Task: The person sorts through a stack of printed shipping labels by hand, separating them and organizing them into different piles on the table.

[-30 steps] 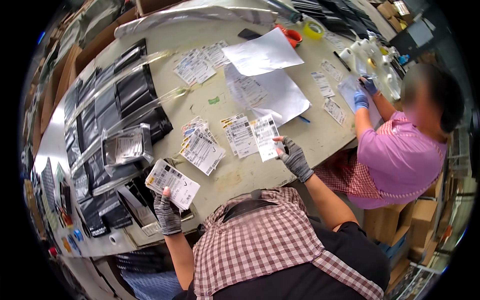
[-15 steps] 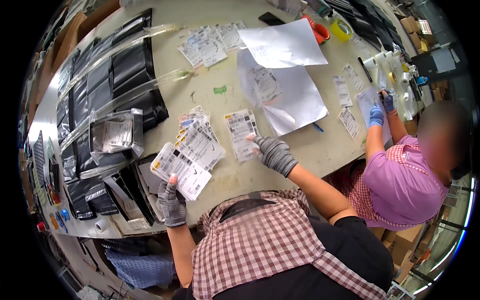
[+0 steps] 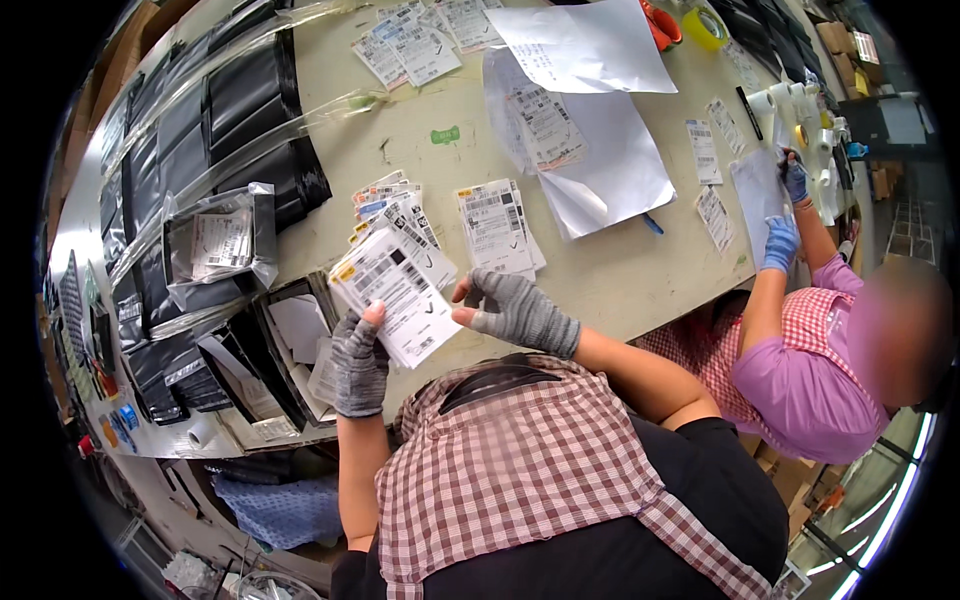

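My left hand (image 3: 361,352), in a grey fingerless glove, grips a small stack of white printed labels (image 3: 395,295), its thumb on top near the lower corner. My right hand (image 3: 522,310), gloved the same way, is at the right edge of that stack. Its thumb and forefinger are curved and a little apart, with nothing plainly between them. Beyond the held stack, more labels (image 3: 395,205) lie fanned on the table, partly hidden by it. A separate pile of labels (image 3: 492,220) lies just past my right hand.
Black plastic mailers (image 3: 250,120) cover the left side, with a clear-wrapped packet (image 3: 222,240) on them. Large white sheets (image 3: 615,165) lie at the middle back. Further labels (image 3: 425,50) lie behind. On the right, a co-worker's blue-gloved hand (image 3: 780,243) rests on a paper.
My right hand has left the label pile on the table and moved left to the held stack. My left hand still holds its labels. The view has shifted somewhat.
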The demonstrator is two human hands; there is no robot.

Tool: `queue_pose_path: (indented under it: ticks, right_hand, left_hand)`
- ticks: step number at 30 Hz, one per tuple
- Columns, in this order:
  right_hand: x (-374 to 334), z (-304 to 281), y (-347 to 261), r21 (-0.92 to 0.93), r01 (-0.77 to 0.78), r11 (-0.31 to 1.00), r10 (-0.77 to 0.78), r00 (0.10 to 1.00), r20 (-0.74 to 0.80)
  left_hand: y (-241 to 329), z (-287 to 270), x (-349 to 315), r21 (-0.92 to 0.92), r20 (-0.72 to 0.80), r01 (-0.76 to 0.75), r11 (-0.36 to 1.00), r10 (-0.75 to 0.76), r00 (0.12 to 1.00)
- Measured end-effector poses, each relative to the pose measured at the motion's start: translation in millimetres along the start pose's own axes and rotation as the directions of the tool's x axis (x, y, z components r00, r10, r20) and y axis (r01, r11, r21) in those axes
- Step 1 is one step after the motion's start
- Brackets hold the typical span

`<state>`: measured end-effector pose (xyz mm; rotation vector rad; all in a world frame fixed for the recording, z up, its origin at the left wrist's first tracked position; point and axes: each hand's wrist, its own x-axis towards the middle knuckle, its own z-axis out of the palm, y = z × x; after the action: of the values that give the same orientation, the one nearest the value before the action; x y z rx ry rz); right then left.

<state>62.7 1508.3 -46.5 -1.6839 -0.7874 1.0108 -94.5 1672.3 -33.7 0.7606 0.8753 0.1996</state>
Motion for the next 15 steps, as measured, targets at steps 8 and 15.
queue_pose_path:
  ticks: [8, 15]
  right_hand:
    - [12.9, 8.4, -6.7, 0.105, -0.163, 0.981, 0.176, 0.976, -0.127]
    - [8.2, 12.8, -12.2, 0.077, -0.203, 0.976, 0.209, 0.975, -0.071]
  left_hand:
    - [7.0, 15.5, 6.6, 0.053, -0.019, -0.019, 0.998, 0.020, 1.000]
    - [9.9, 12.4, -0.8, 0.061, -0.008, -0.035, 0.997, 0.036, 0.999]
